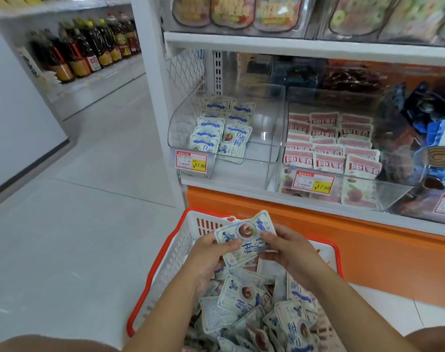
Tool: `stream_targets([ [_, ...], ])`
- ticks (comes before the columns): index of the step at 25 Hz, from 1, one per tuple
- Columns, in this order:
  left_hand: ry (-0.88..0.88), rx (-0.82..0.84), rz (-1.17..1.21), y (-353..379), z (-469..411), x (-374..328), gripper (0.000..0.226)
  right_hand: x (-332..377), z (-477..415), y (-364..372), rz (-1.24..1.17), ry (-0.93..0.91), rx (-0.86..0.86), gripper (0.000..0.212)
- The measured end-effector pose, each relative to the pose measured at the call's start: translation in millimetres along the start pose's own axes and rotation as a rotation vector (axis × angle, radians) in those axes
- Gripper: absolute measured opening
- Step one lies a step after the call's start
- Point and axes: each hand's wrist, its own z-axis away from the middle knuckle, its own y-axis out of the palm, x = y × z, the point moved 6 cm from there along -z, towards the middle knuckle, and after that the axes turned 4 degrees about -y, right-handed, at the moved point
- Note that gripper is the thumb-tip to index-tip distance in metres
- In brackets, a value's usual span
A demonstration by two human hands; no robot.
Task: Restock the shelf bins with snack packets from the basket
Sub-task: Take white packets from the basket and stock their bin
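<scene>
A white basket with an orange rim [163,265] stands on the floor before the shelf, filled with several white-and-blue snack packets [244,295]. Above it, both hands hold a small stack of these packets [246,237]. My left hand [208,255] grips the stack's left edge with its thumb on top. My right hand [285,247] pinches the right edge. On the shelf above, a clear bin [272,138] holds several of the same packets [224,130] in its left half; its right half is bare.
A neighbouring clear bin holds pink-and-white packets [330,146], with blue-wrapped goods [439,138] further right. Yellow price tags [191,161] hang on the bin fronts. An orange shelf base [368,247] sits behind the basket. Oil bottles [89,47] line a shelf across the aisle at left.
</scene>
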Motion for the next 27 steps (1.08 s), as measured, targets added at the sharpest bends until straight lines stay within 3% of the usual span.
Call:
stream_targets([
  [5, 0.285, 0.042, -0.141, 12, 24, -111, 0.029, 116, 6, 16, 0.424, -0.276, -0.106, 0.014],
  [9, 0.581, -0.147, -0.336, -8, 28, -214, 0.021, 235, -18, 26, 0.815, -0.503, -0.249, 0.011],
  [11, 0.709, -0.236, -0.520, -17, 17, -246, 0.018, 280, -57, 25, 1.063, -0.516, -0.317, 0.020],
  [13, 0.783, -0.276, -0.792, -15, -5, -265, 0.023, 304, -111, 23, 1.375, -0.397, -0.343, 0.036],
  [16, 0.776, -0.233, -1.338, 6, -56, -276, 0.036, 299, -184, 18, 1.667, -0.218, -0.291, 0.042],
  [19, 0.739, -0.192, -1.769, 21, -107, -274, 0.076, 287, -240, 5, 1.822, -0.192, -0.240, 0.037],
  [23, 0.620, -0.172, -2.029, 20, -153, -264, 0.119, 279, -284, -7, 2.015, -0.164, -0.137, 0.030],
  [27, 0.563, -0.149, -2.145, 18, -167, -261, 0.112, 279, -301, -1, 2.072, -0.068, -0.017, 0.028],
])
